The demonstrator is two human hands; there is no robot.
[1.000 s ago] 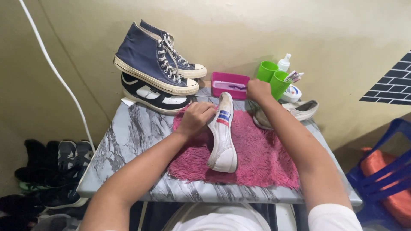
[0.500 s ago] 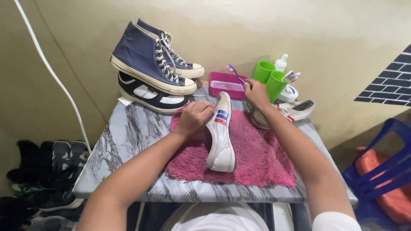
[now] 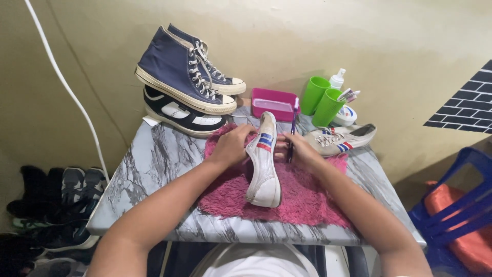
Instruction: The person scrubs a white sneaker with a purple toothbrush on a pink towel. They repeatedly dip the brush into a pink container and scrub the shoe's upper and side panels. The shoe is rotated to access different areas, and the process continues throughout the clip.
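I have the white sneaker (image 3: 264, 161) lying on its side on the pink shaggy mat (image 3: 307, 200), toe toward me, heel toward the far wall, in the middle of the marble-patterned table (image 3: 148, 164). My left hand (image 3: 233, 146) is closed around the sneaker's upper from the left side, steadying it. My right hand (image 3: 300, 151) sits against the shoe's right flank and grips a purple toothbrush (image 3: 292, 131), held upright with its head pointing away from me.

Surroundings: the matching sneaker (image 3: 341, 138) rests on the right, partly on the mat. Behind it stand two green cups (image 3: 320, 100), a white bottle (image 3: 336, 79) and a round tub (image 3: 347, 115). A pink tray (image 3: 274, 102) sits at the far edge. Stacked at far left are navy high-tops (image 3: 187, 77) over a black-and-white shoe (image 3: 182, 115).

Risks noted: the shoe balances on its narrow side, so firm brushing could roll it out of the left hand's hold. The brush is close to the cups and bottle; in my judgement a wide right-hand stroke could knock them over. The mat reaches close to the near table edge, and a hard push might drag it toward me.
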